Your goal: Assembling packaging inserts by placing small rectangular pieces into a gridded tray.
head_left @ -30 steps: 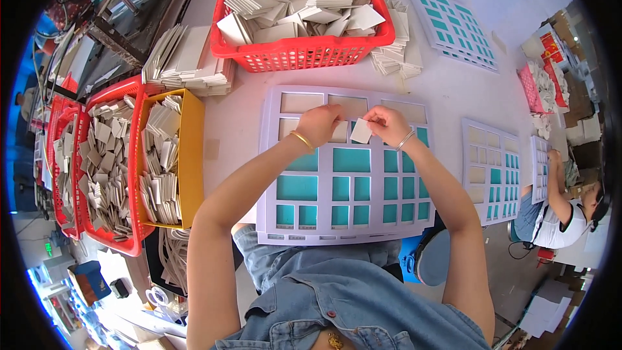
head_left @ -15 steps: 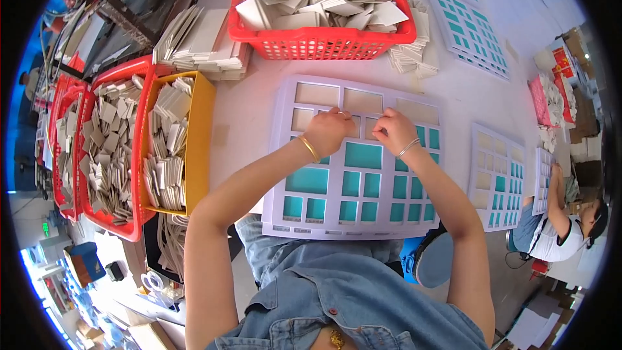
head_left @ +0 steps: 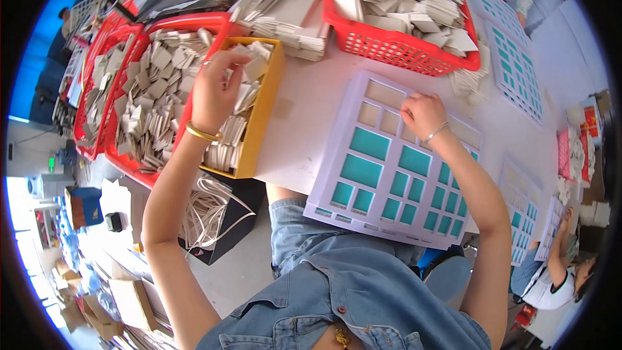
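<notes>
A lavender multi-window frame panel [head_left: 387, 180] lies in front of me, another panel edge showing beneath it. Some of its far windows hold beige card pieces [head_left: 385, 94]; the nearer ones look teal [head_left: 370, 143]. Over the upper part of the panel, my right hand [head_left: 424, 115] is closed, fingertips down at the small windows; whatever it may grip is hidden. My left hand [head_left: 217, 94] hovers above a yellow box [head_left: 262, 115] of small grey-white card pieces [head_left: 223, 155]. Its fingers are loosely bent and apart, with no piece visible in them.
Beyond the panel stands a red basket [head_left: 402, 54] heaped with cards, beside stacked larger cards [head_left: 295, 26]. Red crates [head_left: 223, 21] flank the yellow box. More panels [head_left: 518, 74] lie to the right, where another person [head_left: 551, 288] works. Below is a black box with white strips [head_left: 208, 217].
My left hand has left the panel and swung left to the yellow box. My right hand stays at the panel's upper windows. The whole view has turned left.
</notes>
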The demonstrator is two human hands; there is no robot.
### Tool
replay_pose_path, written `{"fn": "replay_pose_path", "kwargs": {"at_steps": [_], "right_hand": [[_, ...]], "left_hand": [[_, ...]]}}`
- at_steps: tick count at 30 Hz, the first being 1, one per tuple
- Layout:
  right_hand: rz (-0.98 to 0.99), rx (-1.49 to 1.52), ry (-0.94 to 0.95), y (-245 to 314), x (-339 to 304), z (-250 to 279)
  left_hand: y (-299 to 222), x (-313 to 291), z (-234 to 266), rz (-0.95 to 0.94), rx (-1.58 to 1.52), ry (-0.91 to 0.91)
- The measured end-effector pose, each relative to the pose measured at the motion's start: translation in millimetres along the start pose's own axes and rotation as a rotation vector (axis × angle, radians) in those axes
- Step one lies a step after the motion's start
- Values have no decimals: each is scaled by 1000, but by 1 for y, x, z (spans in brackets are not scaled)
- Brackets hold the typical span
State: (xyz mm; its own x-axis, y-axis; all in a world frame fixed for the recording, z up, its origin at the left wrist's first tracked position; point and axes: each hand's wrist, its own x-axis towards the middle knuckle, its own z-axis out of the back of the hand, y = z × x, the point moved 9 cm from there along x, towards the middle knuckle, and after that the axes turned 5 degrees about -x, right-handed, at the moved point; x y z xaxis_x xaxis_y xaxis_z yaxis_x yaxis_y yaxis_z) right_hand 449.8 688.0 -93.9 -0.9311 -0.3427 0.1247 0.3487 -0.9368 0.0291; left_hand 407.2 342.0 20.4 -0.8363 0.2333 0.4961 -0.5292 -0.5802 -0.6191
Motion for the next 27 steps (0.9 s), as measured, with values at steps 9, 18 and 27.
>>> {"fn": "replay_pose_path", "kwargs": {"at_steps": [9,18,27], "right_hand": [[198,335,-247,113,104,17],[219,-109,-536,107,163,83],[187,-137,-661,41,92,111]], "left_hand": [[53,-32,64,237,38,-84],[41,12,-2,-39,-59,-12],[42,34,-49,-84,-40,96]]}}
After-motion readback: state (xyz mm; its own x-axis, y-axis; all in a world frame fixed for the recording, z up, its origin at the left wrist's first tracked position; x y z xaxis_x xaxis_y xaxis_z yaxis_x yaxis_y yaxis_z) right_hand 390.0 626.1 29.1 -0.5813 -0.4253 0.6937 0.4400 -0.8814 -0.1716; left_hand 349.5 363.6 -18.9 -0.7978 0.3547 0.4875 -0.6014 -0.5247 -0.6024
